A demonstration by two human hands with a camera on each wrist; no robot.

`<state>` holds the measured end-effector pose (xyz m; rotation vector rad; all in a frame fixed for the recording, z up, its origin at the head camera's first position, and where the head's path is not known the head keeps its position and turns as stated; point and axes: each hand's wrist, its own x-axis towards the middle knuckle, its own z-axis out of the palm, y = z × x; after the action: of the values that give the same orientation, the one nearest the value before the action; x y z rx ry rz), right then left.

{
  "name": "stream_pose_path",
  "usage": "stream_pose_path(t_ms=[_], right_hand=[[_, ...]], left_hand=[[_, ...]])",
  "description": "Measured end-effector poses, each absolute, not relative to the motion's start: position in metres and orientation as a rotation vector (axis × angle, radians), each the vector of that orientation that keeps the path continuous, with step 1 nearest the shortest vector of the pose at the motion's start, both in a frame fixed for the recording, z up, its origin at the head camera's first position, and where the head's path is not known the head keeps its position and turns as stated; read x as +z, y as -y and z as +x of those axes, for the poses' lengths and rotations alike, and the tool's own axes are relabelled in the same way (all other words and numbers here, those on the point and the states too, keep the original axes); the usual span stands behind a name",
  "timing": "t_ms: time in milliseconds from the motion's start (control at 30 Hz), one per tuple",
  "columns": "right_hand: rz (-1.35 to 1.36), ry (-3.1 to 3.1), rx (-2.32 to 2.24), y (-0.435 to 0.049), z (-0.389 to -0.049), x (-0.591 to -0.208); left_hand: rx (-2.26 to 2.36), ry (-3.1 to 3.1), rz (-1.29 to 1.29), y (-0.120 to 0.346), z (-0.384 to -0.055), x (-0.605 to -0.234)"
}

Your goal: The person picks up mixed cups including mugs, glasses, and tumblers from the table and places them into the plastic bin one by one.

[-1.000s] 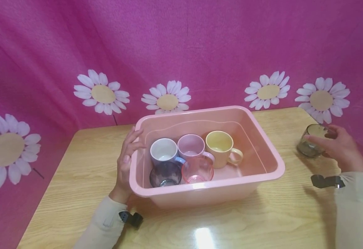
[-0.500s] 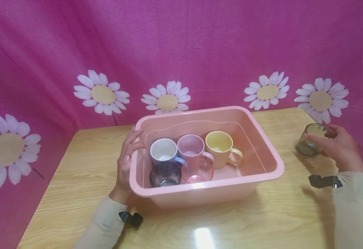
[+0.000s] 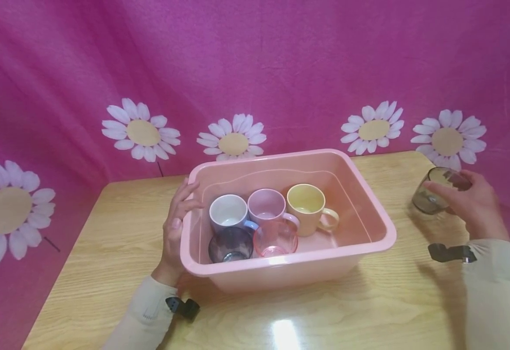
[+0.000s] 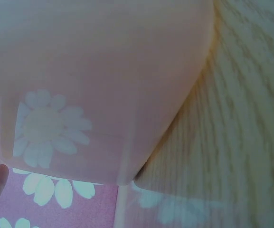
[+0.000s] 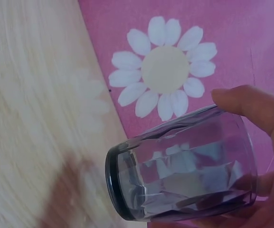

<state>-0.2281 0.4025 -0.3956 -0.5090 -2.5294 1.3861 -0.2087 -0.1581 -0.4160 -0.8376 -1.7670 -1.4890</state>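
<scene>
My right hand (image 3: 478, 204) grips a smoky grey drinking glass (image 5: 184, 166) near its rim, thumb on one side and fingers on the other. The glass leans and hangs a little above the table at the right, its shadow below it. At the left end of a pink plastic tub (image 3: 281, 270), my left hand (image 3: 177, 228) holds the rim, fingers hooked over it. Inside the tub stand a white mug (image 3: 228, 211) with a blue handle, a pink mug (image 3: 265, 201), a yellow mug (image 3: 306, 204), a dark glass cup (image 3: 224, 248) and a clear pink glass cup (image 3: 276, 240).
The wooden table (image 3: 106, 253) extends around the tub on all sides. A magenta curtain (image 3: 259, 63) with white daisies hangs close behind the table's back edge. Bare tub floor shows at the right, beside the yellow mug's handle.
My right hand has raised the grey glass slightly, shifted it a little to the left and tilted it. The left hand keeps its hold on the tub, and the cups inside stay put.
</scene>
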Motion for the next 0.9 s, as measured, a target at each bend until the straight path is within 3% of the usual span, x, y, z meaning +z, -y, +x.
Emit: stream_pose_path(t_ms=[900], right_hand=[[-0.539, 2.404, 1.254, -0.375, -0.223, -0.370]], left_hand=[[-1.479, 1.771, -0.839, 0.158, -0.208, -0.416]])
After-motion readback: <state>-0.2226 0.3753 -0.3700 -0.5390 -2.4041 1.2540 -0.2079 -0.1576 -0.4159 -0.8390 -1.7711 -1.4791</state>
